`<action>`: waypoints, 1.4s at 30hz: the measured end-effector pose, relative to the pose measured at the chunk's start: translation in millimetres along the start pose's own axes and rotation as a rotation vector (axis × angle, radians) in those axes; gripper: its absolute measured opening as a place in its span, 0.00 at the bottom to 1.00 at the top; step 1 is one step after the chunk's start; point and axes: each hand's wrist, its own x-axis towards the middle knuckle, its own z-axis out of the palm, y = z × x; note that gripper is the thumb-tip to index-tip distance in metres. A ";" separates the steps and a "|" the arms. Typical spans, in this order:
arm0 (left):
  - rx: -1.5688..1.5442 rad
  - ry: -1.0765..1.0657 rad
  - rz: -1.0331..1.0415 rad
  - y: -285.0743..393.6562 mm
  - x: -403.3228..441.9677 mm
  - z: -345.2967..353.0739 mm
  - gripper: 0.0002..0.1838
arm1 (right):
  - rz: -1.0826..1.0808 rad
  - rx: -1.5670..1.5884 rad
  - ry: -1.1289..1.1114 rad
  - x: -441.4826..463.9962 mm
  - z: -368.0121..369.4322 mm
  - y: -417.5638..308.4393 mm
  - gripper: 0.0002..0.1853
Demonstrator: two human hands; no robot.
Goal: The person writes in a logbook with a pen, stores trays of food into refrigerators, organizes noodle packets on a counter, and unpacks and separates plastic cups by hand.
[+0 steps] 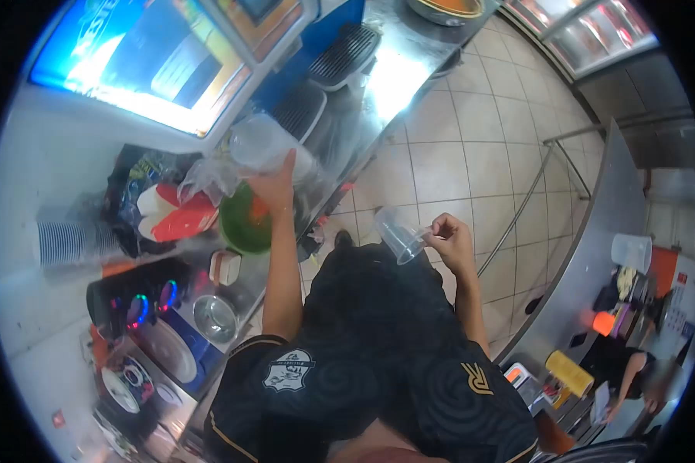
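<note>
My right hand (451, 238) is closed on the handle side of a clear plastic jug (398, 236). The jug is tilted in front of my body, above the tiled floor, and looks see-through with no visible contents. Over the counter at left, my left hand (274, 187) grips a translucent plastic container (261, 143), its fingers partly hidden behind it. Just below that hand is a green bowl (239, 224) with something orange in it. A crumpled clear plastic bag (208, 181) lies beside the container.
A lit drinks dispenser (154, 69) with drip trays (301, 112) stands along the counter. Stacked cups (77, 241), a red-and-white carton (179, 216), a black speaker (135, 301) and a metal bowl (215, 319) are at left. Another person (633, 378) is beyond the steel table (571, 255) at right.
</note>
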 end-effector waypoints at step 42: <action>0.458 0.460 -0.016 -43.6 -40.2 53.2 0.64 | -1.030 0.127 -0.101 176.0 24.7 -306.3 0.04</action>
